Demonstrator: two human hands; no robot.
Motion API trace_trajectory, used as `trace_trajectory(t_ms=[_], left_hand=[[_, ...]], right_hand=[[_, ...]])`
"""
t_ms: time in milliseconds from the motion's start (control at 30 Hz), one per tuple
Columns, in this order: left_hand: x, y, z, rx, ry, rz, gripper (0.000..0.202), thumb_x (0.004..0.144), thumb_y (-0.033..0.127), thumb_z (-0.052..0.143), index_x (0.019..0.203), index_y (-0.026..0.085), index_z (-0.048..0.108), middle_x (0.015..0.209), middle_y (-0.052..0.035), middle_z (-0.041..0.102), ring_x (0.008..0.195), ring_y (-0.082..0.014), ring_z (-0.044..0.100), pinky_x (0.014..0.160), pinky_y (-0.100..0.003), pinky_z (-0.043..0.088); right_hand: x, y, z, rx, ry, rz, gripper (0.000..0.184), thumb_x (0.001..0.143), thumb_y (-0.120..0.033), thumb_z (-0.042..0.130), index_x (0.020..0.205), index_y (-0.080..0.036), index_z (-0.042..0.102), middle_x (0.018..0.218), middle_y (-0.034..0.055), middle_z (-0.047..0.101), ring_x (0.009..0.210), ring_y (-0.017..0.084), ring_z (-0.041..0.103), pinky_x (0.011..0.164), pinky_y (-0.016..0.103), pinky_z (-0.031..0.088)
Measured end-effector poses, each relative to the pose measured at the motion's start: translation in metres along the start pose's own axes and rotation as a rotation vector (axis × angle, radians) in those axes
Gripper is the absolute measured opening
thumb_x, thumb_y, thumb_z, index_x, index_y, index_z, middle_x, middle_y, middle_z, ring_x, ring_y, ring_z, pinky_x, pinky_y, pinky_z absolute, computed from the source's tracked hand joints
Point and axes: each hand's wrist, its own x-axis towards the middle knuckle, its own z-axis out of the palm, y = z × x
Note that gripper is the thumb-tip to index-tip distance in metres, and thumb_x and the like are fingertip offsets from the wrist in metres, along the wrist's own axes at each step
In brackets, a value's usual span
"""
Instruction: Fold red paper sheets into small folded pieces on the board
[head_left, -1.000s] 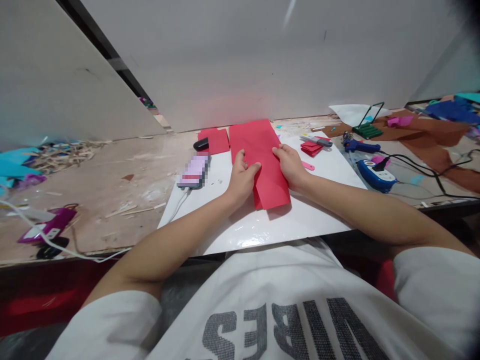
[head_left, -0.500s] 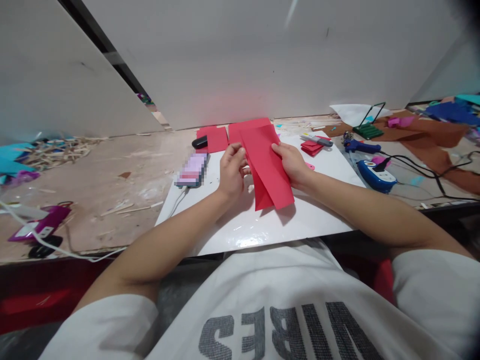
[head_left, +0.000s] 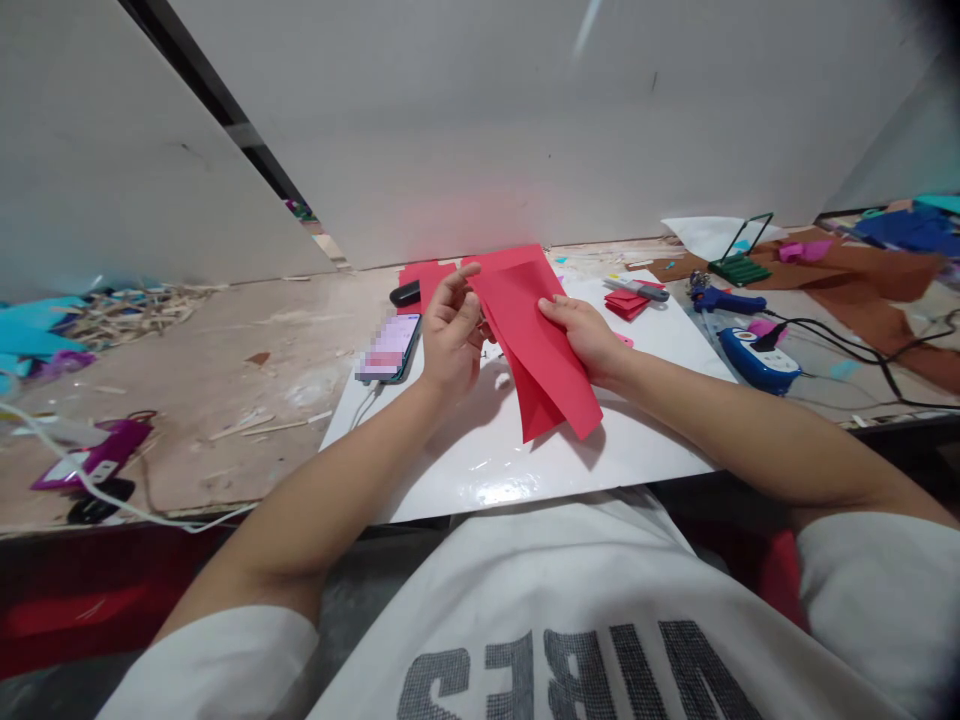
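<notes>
A folded red paper sheet (head_left: 544,350) is lifted off the glossy white board (head_left: 645,440), its layers fanning apart at the near end. My left hand (head_left: 450,335) pinches the sheet's upper left corner between thumb and fingers. On the right edge, my right hand (head_left: 581,335) grips it with the fingers lying over the top layer. Behind the sheet more red paper pieces (head_left: 429,275) lie flat on the board's far side.
A phone (head_left: 388,348) and a black object (head_left: 405,293) lie left of the hands. To the right are small folded red pieces (head_left: 626,303), a marker (head_left: 637,289), a blue glue gun (head_left: 724,299), a blue device (head_left: 757,358) with black cables, and brown sheets (head_left: 870,270).
The red sheet went from lying flat under both hands to being lifted and tilted, its layers opening. My left hand moved from pressing it to pinching the upper corner.
</notes>
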Motion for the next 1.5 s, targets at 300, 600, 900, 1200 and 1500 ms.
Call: trace_trajectory(t_ms=[300,600,900,1200,1500], left_hand=[[-0.009,0.009,0.005,0.026,-0.005,0.003,0.074,0.091,0.090,0.105,0.141,0.039,0.084,0.132,-0.0068,0.084,0.110,-0.0256,0.084,0.088,-0.034,0.070],[-0.035,0.015,0.025,0.027,-0.008,0.011,0.057,0.105,0.071,0.097,0.148,0.041,0.074,0.155,-0.0077,0.078,0.136,-0.0312,0.083,0.118,-0.044,0.071],[-0.044,0.011,0.034,-0.056,0.040,0.025,0.048,0.110,0.066,0.097,0.134,0.037,0.067,0.130,-0.0030,0.087,0.126,-0.0290,0.089,0.117,-0.045,0.074],[-0.045,0.014,0.038,-0.090,0.004,-0.041,0.059,0.099,0.075,0.106,0.124,0.026,0.086,0.134,-0.0120,0.094,0.133,-0.0375,0.092,0.121,-0.051,0.074],[-0.054,0.018,0.040,-0.146,-0.028,-0.188,0.068,0.099,0.079,0.105,0.139,0.026,0.088,0.148,-0.0155,0.094,0.141,-0.0418,0.090,0.126,-0.057,0.072]], right_hand=[[-0.004,0.007,0.005,-0.026,0.007,-0.019,0.035,0.100,-0.055,0.101,0.112,-0.029,0.081,0.110,0.0051,0.094,0.094,0.028,0.087,0.087,0.044,0.073],[-0.014,0.016,0.020,-0.016,0.045,-0.094,0.048,0.092,-0.060,0.102,0.114,-0.031,0.070,0.104,-0.0019,0.088,0.093,0.026,0.085,0.091,0.043,0.070],[-0.029,0.022,0.032,-0.014,0.086,-0.133,0.049,0.097,-0.061,0.097,0.123,-0.033,0.068,0.115,0.0002,0.088,0.103,0.028,0.087,0.094,0.044,0.072],[-0.031,0.024,0.032,-0.052,0.127,-0.213,0.049,0.100,-0.067,0.094,0.121,-0.032,0.067,0.126,0.0034,0.089,0.112,0.029,0.086,0.111,0.049,0.071],[-0.033,0.020,0.036,-0.052,0.138,-0.217,0.051,0.099,-0.070,0.090,0.120,-0.032,0.065,0.115,0.0024,0.089,0.102,0.028,0.084,0.098,0.047,0.070]])
